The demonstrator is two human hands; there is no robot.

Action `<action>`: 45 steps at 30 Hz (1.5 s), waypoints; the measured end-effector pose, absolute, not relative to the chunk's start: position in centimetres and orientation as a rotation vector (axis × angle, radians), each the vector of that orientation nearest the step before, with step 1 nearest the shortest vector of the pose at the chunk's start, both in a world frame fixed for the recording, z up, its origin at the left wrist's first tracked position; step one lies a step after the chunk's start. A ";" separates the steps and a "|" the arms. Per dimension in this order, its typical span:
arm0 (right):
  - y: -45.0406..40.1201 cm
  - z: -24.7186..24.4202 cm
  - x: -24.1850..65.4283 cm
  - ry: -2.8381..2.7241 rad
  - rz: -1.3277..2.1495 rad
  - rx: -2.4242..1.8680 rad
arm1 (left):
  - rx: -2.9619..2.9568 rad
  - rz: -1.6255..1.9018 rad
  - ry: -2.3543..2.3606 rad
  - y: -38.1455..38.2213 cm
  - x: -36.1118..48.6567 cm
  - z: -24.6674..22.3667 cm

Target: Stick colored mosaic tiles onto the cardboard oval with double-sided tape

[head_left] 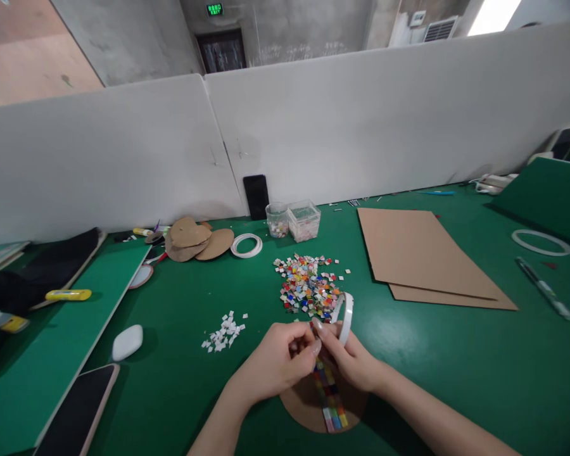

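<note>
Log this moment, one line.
Left hand pinches, object unclear | right hand holds white ring | both over cardboard disc with colored tile rows | loose tiles beyond

Green tabletop (394,380) w/ pile of coloured tiles (308,285), white bits (224,332) to the left, cardboard sheets (418,253) to the right, phone (78,411) near L edge.

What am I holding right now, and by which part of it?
Your right hand holds a white ring by its lower edge. The left hand meets it at the fingertips; anything pinched there is too small to tell.
</note>
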State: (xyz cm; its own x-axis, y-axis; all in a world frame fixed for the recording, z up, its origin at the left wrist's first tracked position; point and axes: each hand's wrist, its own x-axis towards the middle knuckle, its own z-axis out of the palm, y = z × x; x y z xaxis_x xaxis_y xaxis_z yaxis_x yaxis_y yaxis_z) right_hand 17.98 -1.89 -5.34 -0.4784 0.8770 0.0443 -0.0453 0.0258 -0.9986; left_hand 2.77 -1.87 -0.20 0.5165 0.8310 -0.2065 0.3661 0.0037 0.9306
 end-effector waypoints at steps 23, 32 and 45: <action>-1.7 -5.2 18.1 -1.614 1.520 -0.860 | 1.611 0.516 1.091 -2.0 3.0 -0.5; -1.9 -5.0 18.0 -1.591 1.525 -0.827 | 1.515 0.456 1.032 -1.8 2.5 -0.1; -1.0 -5.4 18.1 -1.763 1.327 -0.993 | 2.055 0.455 1.308 -1.9 2.9 -1.1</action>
State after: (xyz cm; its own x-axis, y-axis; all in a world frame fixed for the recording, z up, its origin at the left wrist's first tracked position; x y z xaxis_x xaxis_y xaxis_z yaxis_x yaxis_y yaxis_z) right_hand 18.08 -1.02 -5.42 -0.4557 0.8858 0.0877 0.1610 0.1790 -0.9706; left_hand 2.92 -1.93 -1.06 0.4418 0.8956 -0.0526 0.6694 -0.2900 0.6840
